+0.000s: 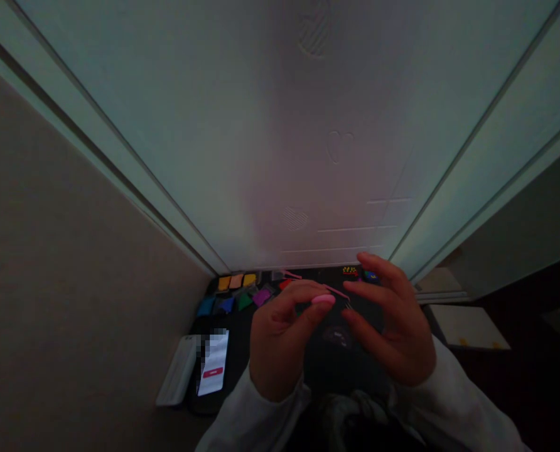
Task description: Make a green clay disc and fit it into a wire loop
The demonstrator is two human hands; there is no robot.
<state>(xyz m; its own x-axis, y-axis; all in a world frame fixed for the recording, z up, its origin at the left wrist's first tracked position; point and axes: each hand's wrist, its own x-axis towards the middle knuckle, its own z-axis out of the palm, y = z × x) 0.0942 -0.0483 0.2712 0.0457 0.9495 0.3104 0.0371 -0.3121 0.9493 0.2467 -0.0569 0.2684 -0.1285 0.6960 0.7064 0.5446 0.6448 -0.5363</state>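
Between the thumb and forefinger of my left hand (282, 339) is a small, rounded pink piece of modelling clay (323, 299). Just to its right hovers my right hand (393, 326), fingers apart and nothing in them. Pink thin-handled tools (337, 291) lie on the dark surface beyond my hands. Below the gap between my hands is a round, clear, shiny object (337, 336), too dim to name. Colored packets, among them a green one (245, 301) and a purple one (262, 296), lie left of my left hand.
A lit phone (213, 363) lies on the dark surface (242, 339) at left, beside a white slab-like object (179, 370). Yellow packets (236, 281) and small yellow beads (350, 270) sit at the back, against an upright white panel (261, 157). A pale board (468, 326) is at right.
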